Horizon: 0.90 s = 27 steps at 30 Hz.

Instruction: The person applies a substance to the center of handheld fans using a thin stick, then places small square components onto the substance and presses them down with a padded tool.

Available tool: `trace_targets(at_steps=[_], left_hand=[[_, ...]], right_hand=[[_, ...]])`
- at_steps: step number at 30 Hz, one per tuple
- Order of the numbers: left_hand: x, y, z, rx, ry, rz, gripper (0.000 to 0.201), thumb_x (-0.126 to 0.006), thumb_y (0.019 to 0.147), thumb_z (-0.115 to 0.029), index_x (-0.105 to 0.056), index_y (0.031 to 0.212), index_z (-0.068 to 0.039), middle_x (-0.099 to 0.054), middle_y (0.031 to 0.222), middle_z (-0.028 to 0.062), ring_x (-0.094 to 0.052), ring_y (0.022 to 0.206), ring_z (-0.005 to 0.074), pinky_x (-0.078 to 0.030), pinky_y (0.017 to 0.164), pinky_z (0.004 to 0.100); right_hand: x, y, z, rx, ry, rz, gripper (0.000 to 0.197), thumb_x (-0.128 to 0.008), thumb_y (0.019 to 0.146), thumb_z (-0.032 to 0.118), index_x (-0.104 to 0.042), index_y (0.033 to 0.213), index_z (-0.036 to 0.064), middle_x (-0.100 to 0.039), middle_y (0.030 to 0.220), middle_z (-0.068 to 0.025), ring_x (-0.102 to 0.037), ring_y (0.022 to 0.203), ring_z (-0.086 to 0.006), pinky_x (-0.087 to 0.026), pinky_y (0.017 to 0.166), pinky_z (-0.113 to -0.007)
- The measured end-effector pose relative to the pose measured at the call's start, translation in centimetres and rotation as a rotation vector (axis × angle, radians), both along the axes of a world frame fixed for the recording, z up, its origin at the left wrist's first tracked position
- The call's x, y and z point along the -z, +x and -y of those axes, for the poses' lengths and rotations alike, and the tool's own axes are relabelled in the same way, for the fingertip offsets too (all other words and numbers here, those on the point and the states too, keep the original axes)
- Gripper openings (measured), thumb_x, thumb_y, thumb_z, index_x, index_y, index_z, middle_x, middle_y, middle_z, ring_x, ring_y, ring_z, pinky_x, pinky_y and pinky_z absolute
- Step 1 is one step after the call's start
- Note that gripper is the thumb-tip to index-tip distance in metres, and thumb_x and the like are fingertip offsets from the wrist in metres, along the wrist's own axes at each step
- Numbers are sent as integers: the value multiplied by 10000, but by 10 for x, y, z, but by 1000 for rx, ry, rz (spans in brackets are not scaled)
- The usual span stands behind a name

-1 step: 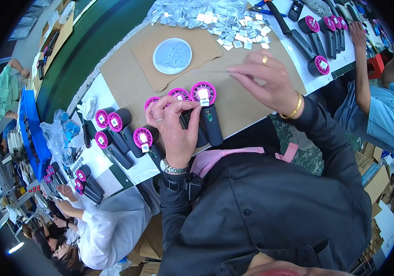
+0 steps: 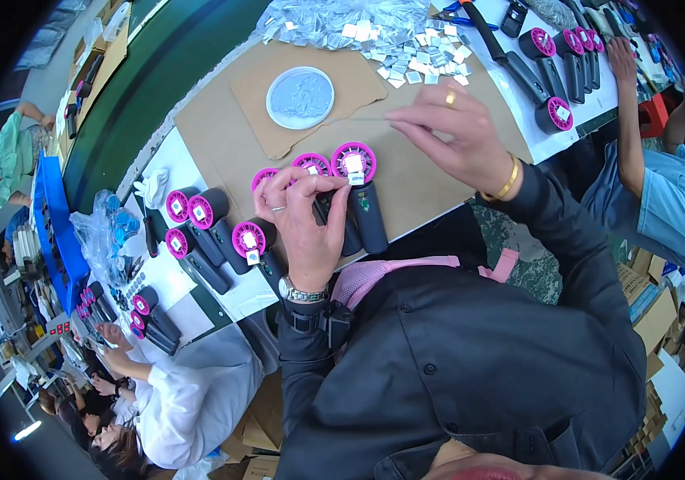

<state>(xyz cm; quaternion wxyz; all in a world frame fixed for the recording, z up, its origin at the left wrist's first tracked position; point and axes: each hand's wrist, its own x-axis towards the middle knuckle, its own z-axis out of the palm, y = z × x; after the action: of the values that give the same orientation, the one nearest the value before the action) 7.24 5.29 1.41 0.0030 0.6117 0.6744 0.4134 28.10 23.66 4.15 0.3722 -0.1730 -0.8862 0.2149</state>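
Note:
My left hand (image 2: 306, 220) is closed, thumb and forefinger pinching the edge of a small white piece (image 2: 357, 178). That piece sits at the lower rim of a magenta ring head (image 2: 353, 156) on a dark handheld device, whose grey handle (image 2: 369, 220) points toward me. More such heads stand partly hidden behind my left fingers. Over the cardboard, my right hand (image 2: 454, 132) pinches a thin stick (image 2: 362, 120), blurred and pointing left. Left of the stick lies a round white dish (image 2: 300, 98) with grey paste smeared in it.
Loose silvery square pads (image 2: 422, 60) lie beside a clear plastic bag (image 2: 326, 20) at the back. Similar devices stand at left (image 2: 206, 210) and right (image 2: 546, 56). Pliers (image 2: 462, 14) lie at the far right. Co-workers sit on both sides, one in a white sleeve (image 2: 178, 400).
My right hand has shifted slightly left with the thin stick. My left hand and the devices stay where they were.

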Motion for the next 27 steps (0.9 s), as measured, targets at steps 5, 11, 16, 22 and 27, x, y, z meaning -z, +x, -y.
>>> trace_targets(at_steps=[5, 11, 16, 22, 27], left_hand=[[0, 1, 2, -14, -6, 2, 327, -915, 866, -99, -719, 1121, -161, -694, 1118, 5, -601, 1239, 232, -280, 1171, 541], [1, 0, 2, -32, 4, -24, 340, -937, 850, -88, -716, 1100, -148, -737, 1079, -12, -609, 1201, 237, -298, 1146, 492], [3, 0, 2, -35, 2, -12, 341, -936, 848, -87, -720, 1104, -147, -741, 1074, -21, -609, 1206, 230, -291, 1157, 496], [2, 3, 0, -44, 19, 0, 348, -936, 845, -89, -723, 1114, -148, -746, 1069, -28, -610, 1218, 225, -287, 1166, 505], [2, 2, 1, -36, -8, -24, 346, -932, 846, -91, -725, 1118, -149, -752, 1065, -35, -612, 1226, 223, -279, 1181, 515]], right_hand=[[10, -44, -18, -51, 171, -89, 206, -846, 911, 11, -845, 1109, 68, -654, 839, -40, -619, 765, -209, -448, 751, -367], [2, -44, -10, -37, 28, -93, 151, -839, 926, 28, -850, 1070, 73, -634, 788, -34, -593, 695, -185, -431, 724, -366], [11, -21, -7, 91, -258, -52, 119, -842, 928, 40, -846, 1044, 70, -616, 759, -25, -570, 654, -180, -427, 717, -364], [25, -50, -30, 148, 103, -7, 81, -821, 961, 88, -838, 1032, 52, -635, 764, -60, -574, 648, -224, -425, 692, -372], [37, -65, -38, 159, 185, 89, 110, -798, 978, 118, -839, 1045, 42, -663, 791, -96, -613, 695, -262, -450, 697, -367]])
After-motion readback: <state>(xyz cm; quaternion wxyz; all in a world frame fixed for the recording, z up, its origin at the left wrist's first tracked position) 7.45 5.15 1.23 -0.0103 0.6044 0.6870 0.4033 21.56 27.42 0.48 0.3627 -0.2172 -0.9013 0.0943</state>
